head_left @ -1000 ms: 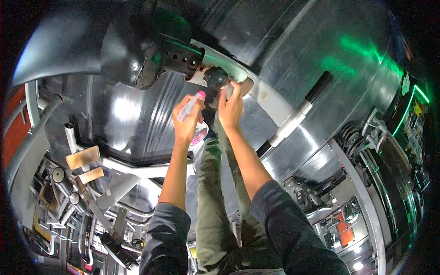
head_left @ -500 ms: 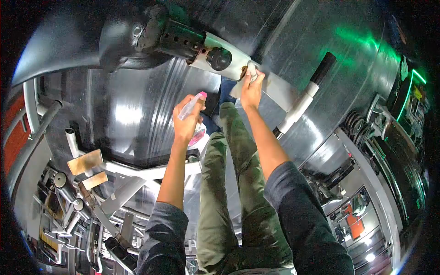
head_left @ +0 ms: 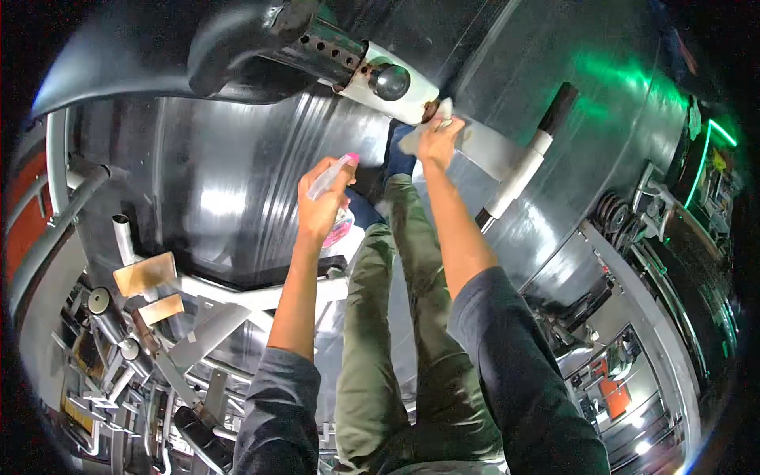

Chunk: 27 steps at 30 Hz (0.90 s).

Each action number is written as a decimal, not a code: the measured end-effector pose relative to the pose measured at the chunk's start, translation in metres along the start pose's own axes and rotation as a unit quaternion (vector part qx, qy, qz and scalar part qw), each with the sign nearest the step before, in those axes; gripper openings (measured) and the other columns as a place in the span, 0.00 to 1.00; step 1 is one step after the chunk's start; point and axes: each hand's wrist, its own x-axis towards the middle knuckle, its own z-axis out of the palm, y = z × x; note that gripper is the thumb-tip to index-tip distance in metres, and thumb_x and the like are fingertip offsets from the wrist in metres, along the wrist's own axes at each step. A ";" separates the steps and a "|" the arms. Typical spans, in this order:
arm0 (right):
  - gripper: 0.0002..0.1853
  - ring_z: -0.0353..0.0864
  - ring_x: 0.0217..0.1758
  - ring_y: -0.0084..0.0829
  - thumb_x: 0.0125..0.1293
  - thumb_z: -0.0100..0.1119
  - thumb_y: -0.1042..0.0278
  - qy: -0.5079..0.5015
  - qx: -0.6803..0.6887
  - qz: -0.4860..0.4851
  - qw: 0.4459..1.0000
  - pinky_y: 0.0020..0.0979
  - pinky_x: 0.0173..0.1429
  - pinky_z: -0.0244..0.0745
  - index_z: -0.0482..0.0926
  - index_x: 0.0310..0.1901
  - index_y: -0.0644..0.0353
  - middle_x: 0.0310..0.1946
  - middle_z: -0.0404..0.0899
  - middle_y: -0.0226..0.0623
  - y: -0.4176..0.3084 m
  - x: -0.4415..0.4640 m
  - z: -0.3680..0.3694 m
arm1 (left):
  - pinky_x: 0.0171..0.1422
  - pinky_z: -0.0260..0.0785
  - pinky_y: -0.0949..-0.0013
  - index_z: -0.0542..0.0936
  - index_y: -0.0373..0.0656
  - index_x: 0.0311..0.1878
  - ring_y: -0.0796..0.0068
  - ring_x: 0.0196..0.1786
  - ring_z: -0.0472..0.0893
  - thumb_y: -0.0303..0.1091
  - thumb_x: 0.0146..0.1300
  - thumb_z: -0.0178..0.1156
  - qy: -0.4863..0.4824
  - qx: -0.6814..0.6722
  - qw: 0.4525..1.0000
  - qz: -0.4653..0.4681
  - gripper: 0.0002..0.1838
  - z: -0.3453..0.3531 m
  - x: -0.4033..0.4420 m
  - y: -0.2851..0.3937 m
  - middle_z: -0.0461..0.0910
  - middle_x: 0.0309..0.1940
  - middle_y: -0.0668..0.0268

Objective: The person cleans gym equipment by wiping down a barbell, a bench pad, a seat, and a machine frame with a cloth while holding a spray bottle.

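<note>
My left hand (head_left: 318, 204) is wrapped round a spray bottle (head_left: 339, 231) with a clear trigger head and a pink nozzle tip. Much of the bottle is hidden behind the fingers. My right hand (head_left: 438, 144) pinches a crumpled whitish cloth (head_left: 445, 109) at the lower end of a white metal tube (head_left: 417, 93). Whether the cloth presses on the tube there, I cannot tell. A round black knob (head_left: 389, 81) sticks out of this tube, and a dark post with holes (head_left: 332, 54) slides into it.
A black padded seat (head_left: 233, 59) tops the post. To the right stands a white bar with a black grip (head_left: 524, 170). White frame tubes (head_left: 245, 297) and worn pads (head_left: 146, 275) lie at lower left. My legs (head_left: 368, 309) stand on a shiny dark floor.
My right hand has shifted slightly at the tube's end, and more of the cloth shows above the fingers. My left hand keeps its hold on the bottle. The view has tilted a little.
</note>
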 end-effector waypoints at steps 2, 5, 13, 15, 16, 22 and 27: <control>0.21 0.80 0.54 0.62 0.74 0.45 0.43 -0.042 -0.053 0.011 0.998 0.58 0.55 0.71 0.61 0.59 0.46 0.53 0.80 0.54 0.015 -0.010 -0.008 | 0.26 0.65 0.74 0.82 0.40 0.34 0.82 0.18 0.73 0.51 0.66 0.65 0.021 -0.012 1.000 -0.014 0.20 0.000 -0.008 -0.003 0.80 0.26 0.68; 0.23 0.80 0.54 0.64 0.74 0.46 0.43 -0.113 -0.086 -0.020 0.990 0.56 0.57 0.71 0.62 0.61 0.48 0.52 0.81 0.58 0.042 -0.022 -0.021 | 0.26 0.65 0.74 0.82 0.41 0.34 0.82 0.19 0.73 0.50 0.67 0.64 0.022 -0.029 0.999 -0.023 0.19 0.003 -0.026 -0.008 0.81 0.27 0.69; 0.32 0.74 0.63 0.60 0.70 0.52 0.36 -0.237 -0.043 -0.075 0.968 0.48 0.65 0.68 0.67 0.66 0.50 0.58 0.77 0.59 0.044 -0.069 -0.124 | 0.26 0.67 0.72 0.80 0.41 0.32 0.80 0.19 0.76 0.52 0.70 0.59 0.007 -0.028 0.999 -0.031 0.21 0.008 -0.076 -0.017 0.81 0.28 0.68; 0.32 0.74 0.64 0.60 0.70 0.52 0.36 -0.250 -0.058 -0.095 0.962 0.48 0.65 0.68 0.68 0.65 0.49 0.59 0.77 0.59 0.035 -0.072 -0.160 | 0.27 0.67 0.73 0.80 0.42 0.31 0.80 0.21 0.76 0.51 0.71 0.58 0.012 -0.058 0.998 -0.037 0.22 0.015 -0.088 -0.014 0.81 0.27 0.69; 0.32 0.75 0.62 0.59 0.70 0.52 0.36 -0.238 -0.080 -0.104 0.962 0.48 0.63 0.69 0.68 0.65 0.50 0.58 0.78 0.57 0.035 -0.069 -0.175 | 0.27 0.67 0.73 0.81 0.42 0.32 0.80 0.21 0.76 0.52 0.71 0.57 0.014 -0.077 0.996 -0.036 0.22 0.019 -0.093 -0.015 0.80 0.27 0.69; 0.29 0.81 0.55 0.59 0.71 0.53 0.39 -0.157 -0.117 -0.195 0.961 0.48 0.56 0.74 0.70 0.63 0.49 0.51 0.82 0.54 0.032 -0.022 -0.244 | 0.28 0.69 0.71 0.81 0.41 0.32 0.77 0.21 0.77 0.51 0.70 0.56 0.020 -0.082 0.995 -0.053 0.22 0.053 -0.107 -0.004 0.81 0.27 0.69; 0.26 0.81 0.53 0.58 0.71 0.54 0.42 -0.162 -0.145 -0.218 0.952 0.48 0.56 0.74 0.73 0.61 0.51 0.50 0.82 0.54 0.022 0.026 -0.283 | 0.28 0.69 0.70 0.83 0.40 0.35 0.75 0.21 0.77 0.55 0.69 0.56 -0.003 -0.039 0.995 -0.090 0.24 0.104 -0.105 0.007 0.81 0.27 0.67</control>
